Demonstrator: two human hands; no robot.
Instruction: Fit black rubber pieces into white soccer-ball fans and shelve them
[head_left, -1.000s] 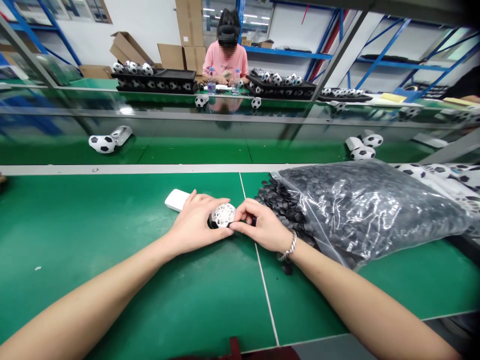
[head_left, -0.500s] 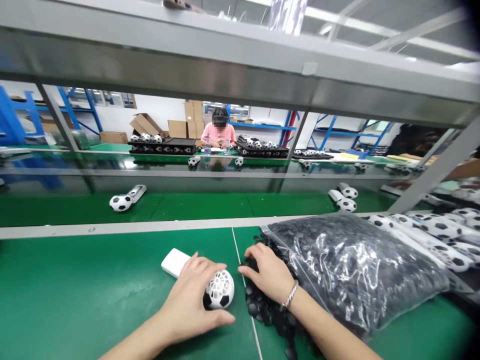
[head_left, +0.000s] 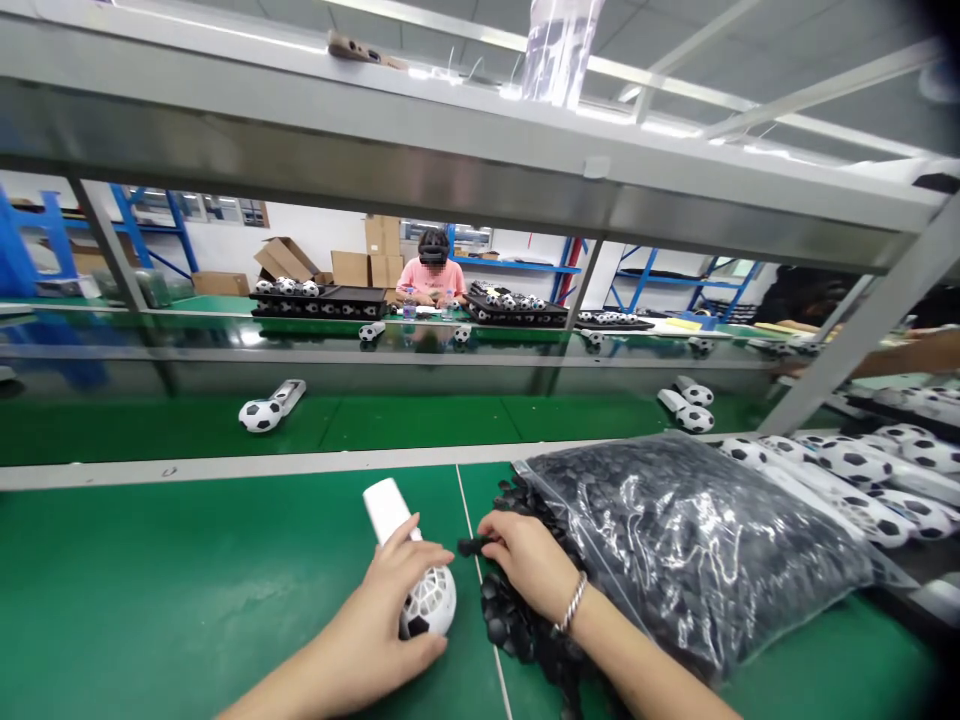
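My left hand (head_left: 379, 615) grips a white football-shaped fan head (head_left: 430, 603) with a white handle (head_left: 385, 510) pointing away from me, resting on the green bench (head_left: 187, 580). My right hand (head_left: 529, 565) pinches a small black piece (head_left: 470, 546) at its fingertips, just right of the fan. Loose black pieces (head_left: 510, 620) spill from the mouth of a clear plastic bag (head_left: 697, 540) under my right wrist.
A green conveyor belt (head_left: 420, 415) behind the bench carries finished football fans (head_left: 262, 412), (head_left: 686, 405). More football fans (head_left: 862, 465) lie at the right. A steel shelf beam (head_left: 450, 170) crosses overhead. A person in pink (head_left: 431, 275) sits far across with black trays.
The camera tilted up. My right hand left the fan head, went to the spilled pile and came back with a black piece. My left hand turned the fan so its handle points away.
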